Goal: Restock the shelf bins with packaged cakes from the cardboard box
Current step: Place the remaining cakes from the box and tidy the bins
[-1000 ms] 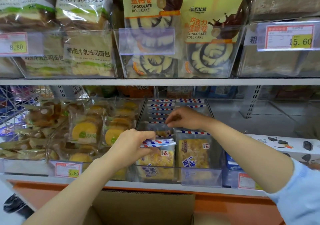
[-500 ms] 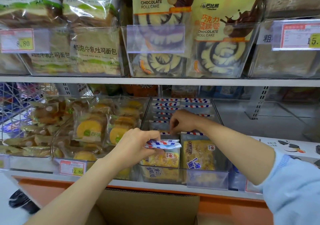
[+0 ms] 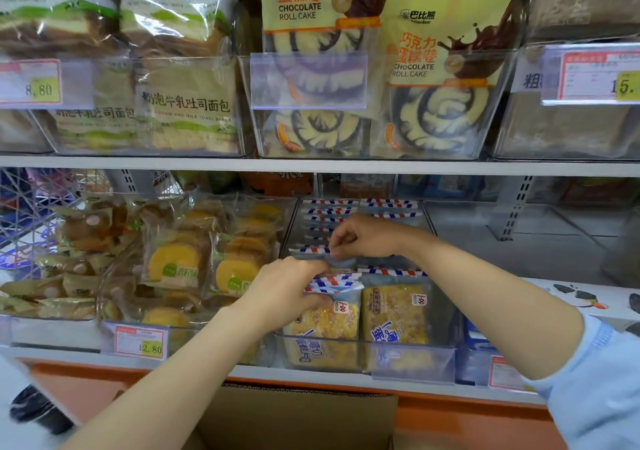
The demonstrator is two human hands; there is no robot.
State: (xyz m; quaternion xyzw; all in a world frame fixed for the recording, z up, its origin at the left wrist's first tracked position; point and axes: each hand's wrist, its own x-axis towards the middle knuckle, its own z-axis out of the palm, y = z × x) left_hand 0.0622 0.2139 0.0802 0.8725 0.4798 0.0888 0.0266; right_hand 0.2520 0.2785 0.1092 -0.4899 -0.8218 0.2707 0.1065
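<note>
A clear shelf bin on the lower shelf holds two rows of yellow packaged cakes with red, white and blue striped top edges. My left hand pinches the striped top of the front-left cake pack in that bin. My right hand reaches further back and pinches the top edge of a pack standing behind it. Another front pack stands upright to the right. The open cardboard box sits below the shelf at the bottom of the view; its contents are hidden.
A bin of round yellow cakes stands to the left. To the right is an empty clear bin. The upper shelf carries bins of toast bread and chocolate roll cake. Price tags hang on the bin fronts.
My right hand drew back toward the front of the bin and now pinches a pack top. My left hand moved up slightly with the front pack. The camera moved closer.
</note>
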